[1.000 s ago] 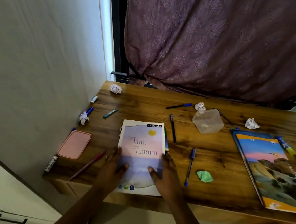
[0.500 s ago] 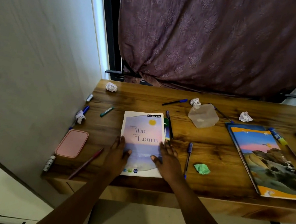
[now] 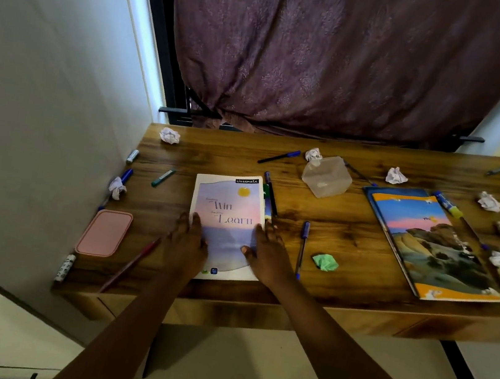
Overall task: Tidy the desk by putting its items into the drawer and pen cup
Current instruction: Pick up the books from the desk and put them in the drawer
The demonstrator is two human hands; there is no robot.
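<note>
I had both hands down on the pale pink-and-lilac paperback notebook [image 3: 228,215] printed "Win" and "Learn", which lay flat near the front edge of the brown wooden desk [image 3: 352,234], left of its middle. My left hand [image 3: 187,241] rested along the notebook's left edge and my right hand [image 3: 268,253] along its right edge. The fingers of both were fairly straight and close together, pointing away from me, with each thumb spread inward onto the cover. Whether any fingertips hooked under the edges, I could not tell.

A thin black pen [image 3: 272,200] lay just beside the notebook's upper right edge. A blue capped pen [image 3: 302,249] lay just right of my right hand, and a crumpled green paper ball [image 3: 324,262] sat near it. Further back, a clear square plastic cup [image 3: 327,176] was tipped on its side. A large notebook with a painted landscape cover [image 3: 435,246] lay flat well to the right, among several crumpled white paper balls.

On the left, a pink rounded rectangular case [image 3: 104,232] sat by the wall, and a long red pencil [image 3: 130,265] lay slanted between it and my left hand. A short teal marker [image 3: 162,178] lay further back.
</note>
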